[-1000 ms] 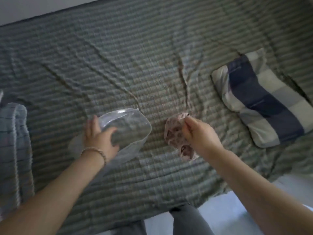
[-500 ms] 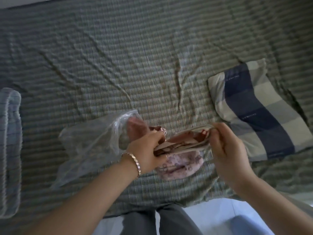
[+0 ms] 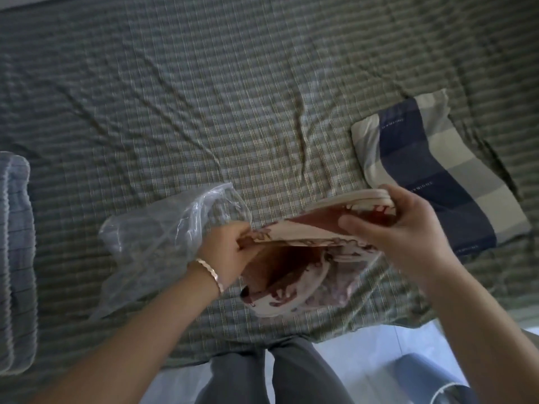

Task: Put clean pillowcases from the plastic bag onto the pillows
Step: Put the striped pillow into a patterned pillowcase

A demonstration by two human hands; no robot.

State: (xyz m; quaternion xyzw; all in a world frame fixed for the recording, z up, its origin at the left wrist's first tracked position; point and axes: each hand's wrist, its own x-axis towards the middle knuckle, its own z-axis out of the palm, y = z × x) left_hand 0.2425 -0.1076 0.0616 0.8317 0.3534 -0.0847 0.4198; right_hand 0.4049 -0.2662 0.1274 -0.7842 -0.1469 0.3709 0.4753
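Pillowcase fabric [image 3: 291, 275], patterned red and cream, is held partly unfolded just left of the blue-striped pillow [image 3: 431, 170]. Its edge farther from the pillow is pinched in the curled fingers of the left hand [image 3: 224, 252], the nearer edge gripped between thumb and fingers of the right hand [image 3: 399, 228]. A crumpled clear plastic bag [image 3: 157, 240] is seen further left of the pillow.
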